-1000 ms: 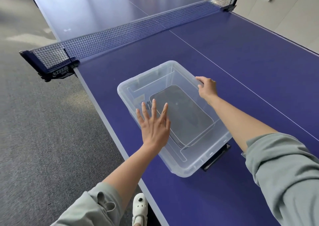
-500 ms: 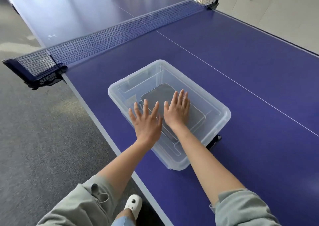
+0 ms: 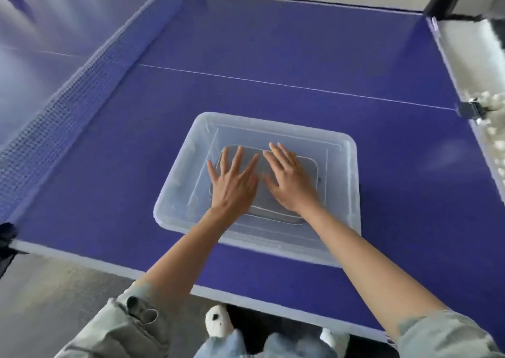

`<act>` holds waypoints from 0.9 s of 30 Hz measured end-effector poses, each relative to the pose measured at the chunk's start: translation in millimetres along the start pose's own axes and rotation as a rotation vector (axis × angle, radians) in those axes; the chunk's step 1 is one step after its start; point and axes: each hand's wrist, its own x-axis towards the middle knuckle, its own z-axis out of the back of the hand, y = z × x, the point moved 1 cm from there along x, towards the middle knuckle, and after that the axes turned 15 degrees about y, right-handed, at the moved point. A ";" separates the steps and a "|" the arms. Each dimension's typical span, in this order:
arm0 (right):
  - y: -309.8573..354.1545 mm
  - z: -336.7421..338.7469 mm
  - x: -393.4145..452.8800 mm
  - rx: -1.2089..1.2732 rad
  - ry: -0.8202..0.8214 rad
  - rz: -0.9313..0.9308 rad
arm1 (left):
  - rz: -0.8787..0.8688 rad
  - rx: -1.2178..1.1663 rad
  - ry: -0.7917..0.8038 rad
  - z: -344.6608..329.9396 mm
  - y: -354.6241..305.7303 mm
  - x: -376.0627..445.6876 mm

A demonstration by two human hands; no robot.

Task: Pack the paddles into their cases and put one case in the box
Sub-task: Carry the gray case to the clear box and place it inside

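A clear plastic box (image 3: 351, 193) stands on the blue table-tennis table (image 3: 273, 43), close to the near edge. A clear lid seems to cover it. Through the plastic a dark grey paddle case (image 3: 310, 166) lies flat on the bottom. My left hand (image 3: 232, 185) lies flat on the top, fingers spread and straight. My right hand (image 3: 291, 182) lies flat beside it, fingers straight, almost touching the left. Neither hand grips anything. No loose paddle and no second case are in view.
The net (image 3: 82, 84) runs along the left, from far centre to the near left post. The table's end edge with a dark clamp (image 3: 474, 110) is at the right. Grey floor and my white shoes (image 3: 217, 320) are below the near edge.
My right hand left the box's far rim and came to lie flat on top beside the left hand. The view swung round so the box now faces me squarely.
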 end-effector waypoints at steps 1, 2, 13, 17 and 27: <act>0.7 0.0 -0.4 0.013 -0.012 -0.015 | -0.049 0.037 0.001 -1.2 8.1 0.2; 1.9 0.2 -1.1 0.022 -0.021 -0.023 | -0.085 0.068 0.002 -2.1 15.3 0.0; 82.5 -10.9 18.3 0.148 -0.067 -0.109 | -0.213 -0.230 -0.210 39.7 75.3 10.7; 105.2 -35.3 27.8 0.038 -0.063 -0.207 | -0.055 -0.261 -0.232 49.7 115.4 10.2; 112.7 -38.9 34.6 -0.007 -0.131 -0.296 | 0.170 -0.876 0.227 39.1 155.2 17.8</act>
